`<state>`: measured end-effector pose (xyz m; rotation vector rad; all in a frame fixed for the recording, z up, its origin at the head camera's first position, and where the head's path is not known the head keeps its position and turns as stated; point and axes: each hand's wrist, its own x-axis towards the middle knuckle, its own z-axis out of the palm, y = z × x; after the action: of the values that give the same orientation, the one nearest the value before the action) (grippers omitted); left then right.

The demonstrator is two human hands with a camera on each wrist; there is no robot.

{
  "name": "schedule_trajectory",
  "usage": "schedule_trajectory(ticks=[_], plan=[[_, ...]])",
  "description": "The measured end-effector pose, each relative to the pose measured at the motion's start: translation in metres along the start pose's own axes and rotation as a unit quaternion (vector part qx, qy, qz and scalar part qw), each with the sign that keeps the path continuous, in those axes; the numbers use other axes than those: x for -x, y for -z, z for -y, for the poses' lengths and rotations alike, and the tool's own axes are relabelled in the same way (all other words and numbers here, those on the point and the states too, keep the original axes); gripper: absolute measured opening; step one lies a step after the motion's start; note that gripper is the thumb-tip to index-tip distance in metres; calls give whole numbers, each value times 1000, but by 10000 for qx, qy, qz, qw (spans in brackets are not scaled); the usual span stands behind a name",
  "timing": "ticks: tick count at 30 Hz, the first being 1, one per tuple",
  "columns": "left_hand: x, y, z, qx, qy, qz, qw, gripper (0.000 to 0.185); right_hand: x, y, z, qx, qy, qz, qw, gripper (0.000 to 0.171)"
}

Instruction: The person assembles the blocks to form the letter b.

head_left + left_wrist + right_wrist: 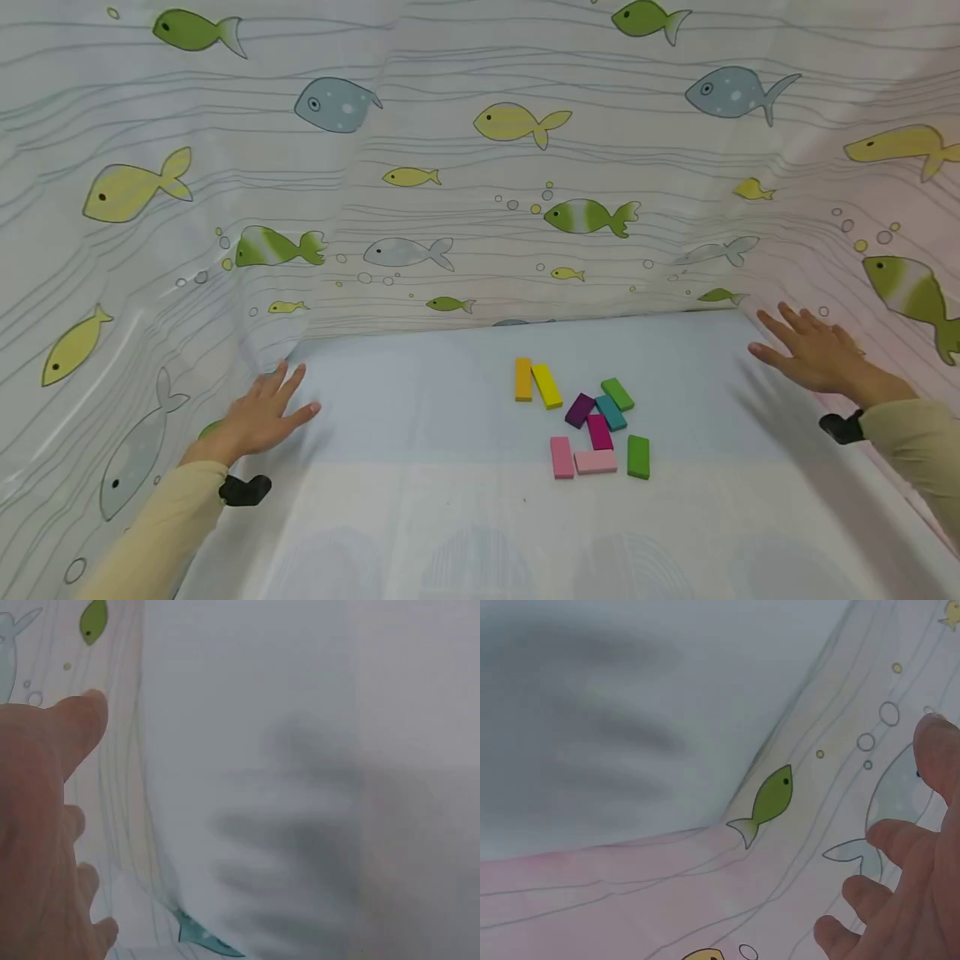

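Observation:
Both hands hover over the sides of a white table, fingers spread and holding nothing. My left hand [258,417] is at the left edge, its shadow falling on the surface in the left wrist view. Over the right edge is my right hand [813,348], palm down. Between them, nearer the right hand, lies a loose group of small coloured blocks: an orange block [522,380], a yellow block [547,386], a purple block [580,411], a teal block [611,412], a magenta block [599,432], two green ones and two pink ones, including a flat-lying pink block [596,462].
A curtain [465,200] printed with fish and wavy lines surrounds the table [420,400] at the back and both sides. Its folds come down close beside each hand. Black straps with small dark devices [246,491] sit at the wrists, by the cream sleeves.

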<state>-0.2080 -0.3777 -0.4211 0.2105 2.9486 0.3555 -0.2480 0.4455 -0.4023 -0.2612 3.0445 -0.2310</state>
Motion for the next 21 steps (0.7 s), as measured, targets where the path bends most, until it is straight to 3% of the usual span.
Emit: schedule_trajectory(ticks=[3,9,15,21], plan=[[0,-10,-9,126,-139,-67,9998,89,-1,-9,1,-27,58,-20,10000,82],[-11,-32,-52,270,-584,-264,9976,87,-7,-30,12,-218,170,84,9996,82],[-25,-64,-105,393,-1318,-536,9890,80,-18,-53,42,-144,574,128,9982,80],[-28,-95,-164,598,-1875,-363,9798,73,-19,-74,79,-126,890,249,9956,80]])
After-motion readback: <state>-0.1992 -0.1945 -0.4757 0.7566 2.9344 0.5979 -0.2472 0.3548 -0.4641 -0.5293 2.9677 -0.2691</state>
